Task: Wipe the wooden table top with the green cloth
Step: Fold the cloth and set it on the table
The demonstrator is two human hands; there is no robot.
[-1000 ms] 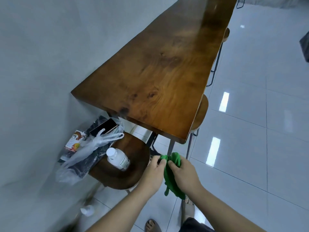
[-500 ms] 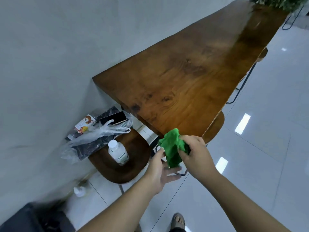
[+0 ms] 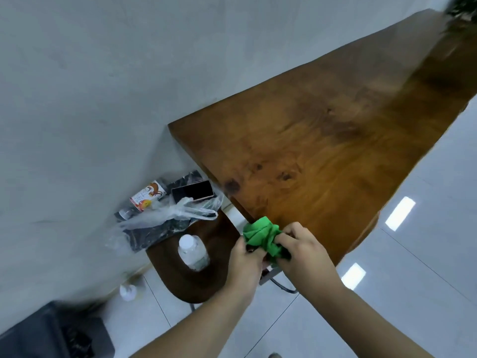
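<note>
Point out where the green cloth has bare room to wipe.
The brown wooden table top is bare from the grey wall to its floor-side edge. The dark wooden stool below is crowded: clear plastic bottle, plastic bag, phone.

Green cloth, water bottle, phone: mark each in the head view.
green cloth [image 3: 262, 235], head view, on the bunched middle between both hands.
water bottle [image 3: 194, 253], head view, on its clear body below the cap.
phone [image 3: 193, 191], head view, on its dark screen.

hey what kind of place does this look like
Probably a café or office break area: a long wooden table top against a plain wall, a wooden stool tucked beside it, and glossy tiled floor.
</note>
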